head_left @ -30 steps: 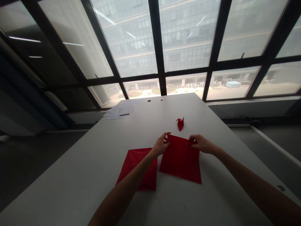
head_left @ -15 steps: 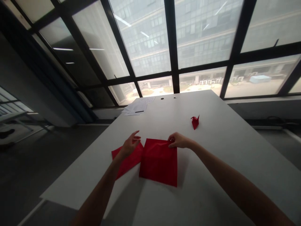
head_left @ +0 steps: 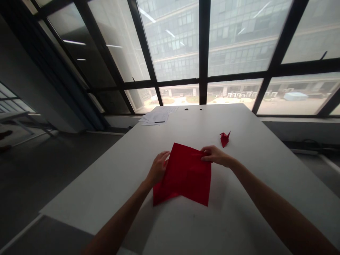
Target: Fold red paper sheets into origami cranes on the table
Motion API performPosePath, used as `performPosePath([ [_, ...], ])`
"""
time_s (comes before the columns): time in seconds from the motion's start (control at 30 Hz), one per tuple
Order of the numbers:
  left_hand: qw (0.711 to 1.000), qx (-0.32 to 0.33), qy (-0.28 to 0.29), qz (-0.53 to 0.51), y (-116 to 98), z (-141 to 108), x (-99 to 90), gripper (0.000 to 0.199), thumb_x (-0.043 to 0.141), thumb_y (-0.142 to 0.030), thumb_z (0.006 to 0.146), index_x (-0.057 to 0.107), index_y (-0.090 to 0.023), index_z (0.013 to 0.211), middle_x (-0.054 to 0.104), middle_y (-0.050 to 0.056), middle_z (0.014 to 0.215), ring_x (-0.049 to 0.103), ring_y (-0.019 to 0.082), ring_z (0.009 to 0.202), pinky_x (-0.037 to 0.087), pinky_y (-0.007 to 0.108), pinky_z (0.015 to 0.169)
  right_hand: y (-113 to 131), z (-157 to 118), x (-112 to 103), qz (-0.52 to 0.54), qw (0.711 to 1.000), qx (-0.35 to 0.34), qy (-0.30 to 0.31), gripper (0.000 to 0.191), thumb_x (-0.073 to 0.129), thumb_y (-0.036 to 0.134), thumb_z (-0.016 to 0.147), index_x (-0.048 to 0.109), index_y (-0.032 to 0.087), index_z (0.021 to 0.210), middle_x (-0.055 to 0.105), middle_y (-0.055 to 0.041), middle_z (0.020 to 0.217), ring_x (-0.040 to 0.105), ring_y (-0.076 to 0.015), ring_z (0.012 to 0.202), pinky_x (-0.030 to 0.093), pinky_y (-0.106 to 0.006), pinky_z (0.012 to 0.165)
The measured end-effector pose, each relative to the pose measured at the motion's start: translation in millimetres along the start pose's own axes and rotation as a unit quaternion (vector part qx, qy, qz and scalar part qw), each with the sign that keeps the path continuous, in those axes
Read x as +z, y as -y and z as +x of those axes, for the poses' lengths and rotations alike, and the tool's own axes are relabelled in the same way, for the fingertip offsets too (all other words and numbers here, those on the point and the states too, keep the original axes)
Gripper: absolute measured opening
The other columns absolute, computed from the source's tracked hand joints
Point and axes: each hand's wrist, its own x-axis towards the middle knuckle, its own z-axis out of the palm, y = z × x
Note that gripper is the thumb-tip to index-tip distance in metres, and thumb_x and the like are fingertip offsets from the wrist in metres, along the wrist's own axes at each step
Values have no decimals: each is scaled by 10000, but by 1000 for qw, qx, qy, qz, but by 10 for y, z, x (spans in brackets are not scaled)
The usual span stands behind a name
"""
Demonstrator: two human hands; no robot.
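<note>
Red, thin and creased, the square sheet lies flat on the pale, smooth table, with a second red sheet's corner peeking from under its near left edge. The left hand presses its fingers, loosely curled, on the sheet's left edge; the right hand pinches its far right corner. Beyond the sheet to the right stands a small folded red crane, apart from it. Far beyond it, white papers lie stacked.
</note>
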Motion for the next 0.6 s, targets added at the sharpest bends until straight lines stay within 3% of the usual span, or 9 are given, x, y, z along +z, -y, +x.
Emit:
performPosePath([
  [0.03, 998, -37, -45, -4, 56, 17, -49, 409, 390, -175, 931, 600, -186, 1281, 605, 105, 1280, 545, 232, 1211, 409, 418, 1085, -9, 26, 1, 1, 1000, 9, 2, 415, 814, 413, 689, 687, 158, 990, 727, -66, 904, 657, -173, 752, 513, -252, 618],
  [0.1, 992, -98, -74, 42, 183, -31, -126, 338, 416, -191, 921, 666, -171, 1149, 650, 111, 1140, 589, 255, 1098, 444, 444, 1029, -3, 114, 3, -17, 999, 26, 24, 431, 824, 396, 679, 689, 154, 1009, 726, -62, 879, 645, -156, 717, 497, -233, 587],
  [0.2, 984, -142, -34, 100, 299, -226, -134, 270, 522, -282, 893, 702, -206, 1079, 656, 107, 1095, 593, 300, 1037, 448, 517, 976, 54, 341, 41, -60, 995, 34, 77, 449, 839, 394, 654, 705, 150, 1006, 728, -60, 852, 630, -145, 680, 486, -226, 559],
  [0.27, 992, -123, 0, 33, 330, -339, -97, 251, 528, -247, 872, 707, -218, 1045, 670, 85, 1104, 602, 274, 1041, 460, 471, 976, 94, 538, 113, -92, 989, 22, 111, 450, 829, 398, 665, 710, 152, 1023, 732, -60, 853, 626, -140, 666, 484, -225, 551],
  [0.33, 988, -134, -30, -67, 373, -396, -77, 267, 511, -242, 871, 688, -211, 1068, 674, 76, 1142, 617, 239, 1062, 479, 403, 972, 114, 739, 231, -152, 980, 2, 129, 425, 788, 379, 719, 704, 156, 1071, 740, -58, 878, 630, -133, 664, 488, -220, 554],
  [0.43, 964, -200, -124, -124, 496, -417, -122, 319, 427, -264, 902, 641, -161, 1115, 683, 98, 1132, 657, 216, 1015, 521, 367, 916, 99, 985, 462, -242, 962, -21, 123, 350, 772, 290, 735, 721, 165, 1058, 750, -39, 863, 646, -136, 670, 485, -213, 570],
  [0.5, 957, -223, -139, -122, 571, -431, -179, 328, 394, -265, 908, 631, -136, 1095, 698, 108, 1075, 684, 212, 944, 551, 355, 850, 70, 1070, 617, -283, 953, -27, 107, 302, 793, 241, 700, 747, 174, 991, 749, -33, 823, 660, -163, 685, 487, -234, 599],
  [0.6, 953, -233, -160, -107, 552, -453, -242, 317, 401, -250, 897, 622, -135, 1094, 689, 117, 1086, 682, 226, 953, 556, 375, 846, 19, 1048, 811, -358, 932, -39, 37, 293, 779, 219, 705, 747, 181, 995, 745, -85, 889, 679, -252, 818, 499, -323, 717],
])
